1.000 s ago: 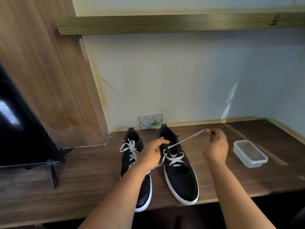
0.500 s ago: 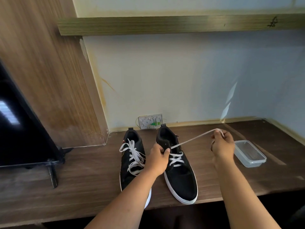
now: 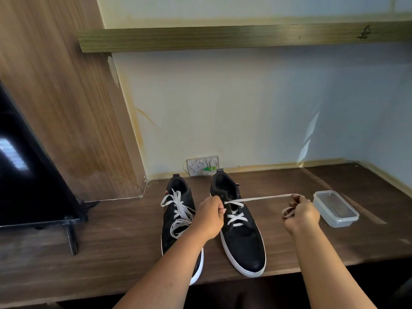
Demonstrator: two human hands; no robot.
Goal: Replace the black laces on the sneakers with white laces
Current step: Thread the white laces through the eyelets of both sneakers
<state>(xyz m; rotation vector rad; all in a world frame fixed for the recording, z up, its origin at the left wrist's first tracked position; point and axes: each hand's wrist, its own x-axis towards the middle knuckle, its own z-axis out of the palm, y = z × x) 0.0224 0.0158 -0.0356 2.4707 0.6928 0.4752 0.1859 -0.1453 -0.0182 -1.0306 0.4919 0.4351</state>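
Note:
Two black sneakers with white soles stand side by side on the wooden desk, toes toward me. The left sneaker (image 3: 178,221) carries a white lace with loose loops over its tongue. The right sneaker (image 3: 243,239) has a white lace (image 3: 263,198) crossed through its lower eyelets, one end stretched taut to the right. My left hand (image 3: 210,216) grips the left side of the right sneaker at the upper eyelets. My right hand (image 3: 301,214) holds the lace end, pulled out level with the shoe's collar, with spare lace looped at its fingers.
A clear plastic container (image 3: 335,208) sits just right of my right hand. A black screen on a stand (image 3: 33,179) fills the left. A wall socket plate (image 3: 202,165) is behind the shoes. The desk's front edge (image 3: 289,272) runs close under the toes.
My right hand has drawn the lace lower and farther right, so the lace now runs nearly level. My left hand has stayed on the right sneaker's eyelets.

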